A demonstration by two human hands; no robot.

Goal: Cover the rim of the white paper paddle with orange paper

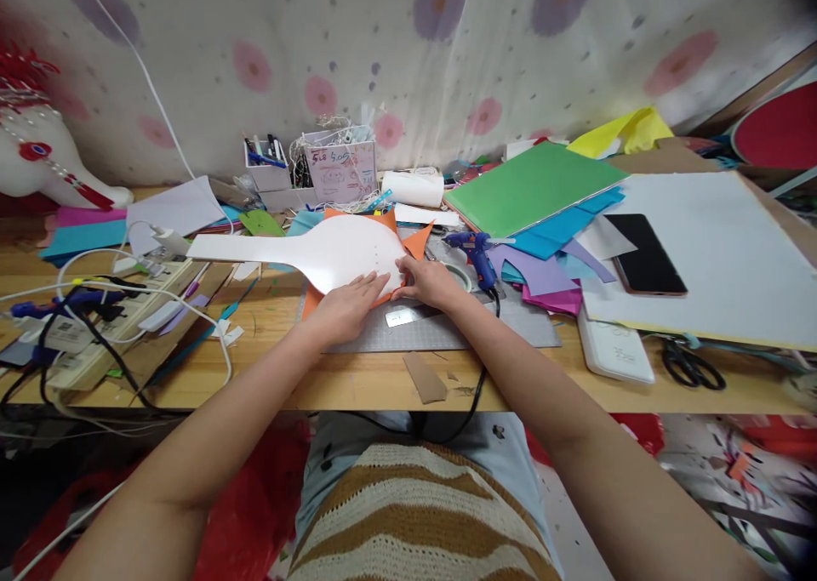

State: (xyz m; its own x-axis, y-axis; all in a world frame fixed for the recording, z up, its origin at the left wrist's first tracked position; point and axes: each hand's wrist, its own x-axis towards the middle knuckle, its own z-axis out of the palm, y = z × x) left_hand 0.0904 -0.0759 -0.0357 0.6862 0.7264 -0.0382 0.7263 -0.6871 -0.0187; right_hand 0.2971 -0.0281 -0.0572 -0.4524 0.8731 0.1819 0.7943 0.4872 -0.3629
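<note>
A white paddle-shaped board [338, 249] with a long handle to the left lies over orange sheet material [311, 300], whose pointed edges stick out around it. Fingers stretched out, my left hand [348, 307] rests flat on the board's near right part. My right hand [431, 281] is closed at the board's right edge, thumb and fingers pinching there; the fingertips are partly hidden. Beneath both hands is a grey cutting mat [511, 326] with a metal ruler [403, 316] on it. A blue glue gun [473, 253] lies right of my right hand, near a tape roll [460, 276].
At the right are a green sheet [536, 185], a black phone [649, 253] on a large white board [734, 258], a white power bank [616, 351] and scissors [693, 364]. A power strip [121, 326] with tangled cables lies left. Pen holders [266, 173] stand at the back.
</note>
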